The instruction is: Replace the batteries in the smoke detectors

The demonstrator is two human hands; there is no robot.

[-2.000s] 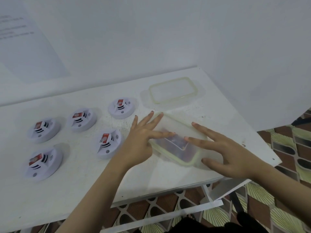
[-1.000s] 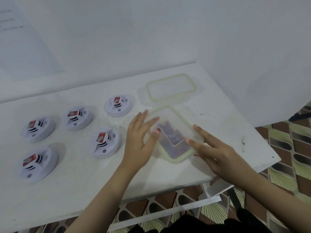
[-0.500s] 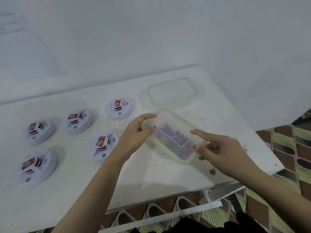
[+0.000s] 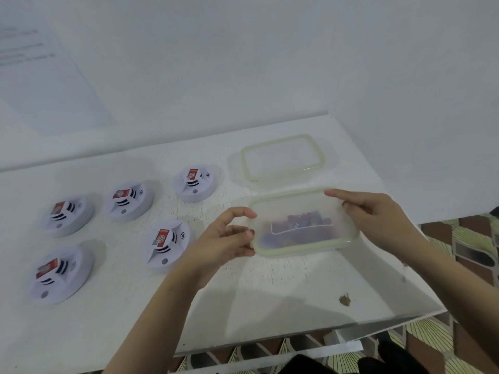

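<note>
Five smoke detectors [image 4: 167,242] lay on the left of the table [image 4: 270,292], one lid [image 4: 283,157] sat near its far right corner, and just in front one container [image 4: 302,225] of blurred batteries was gripped endwise by the left hand [image 4: 224,238] and right hand [image 4: 378,214], with bare tabletop toward the near edge.

My feed is bright but flat: cool, diffuse white light and low contrast, with the white counter [image 4: 121,314] and wall nearly merging. The smoke detectors [image 4: 62,273] throw soft shadows to their far right, so the light seems to come from above on the near left. A broad grey shadow lies across the near counter. The left hand [image 4: 221,241] and right hand [image 4: 375,217] look slightly smeared. The container [image 4: 302,222] shows its contents only as a murky smudge. A small glint sits on the lid [image 4: 283,157]. Print on the wall paper [image 4: 40,76] is blurred and the counter edges bow.
</note>
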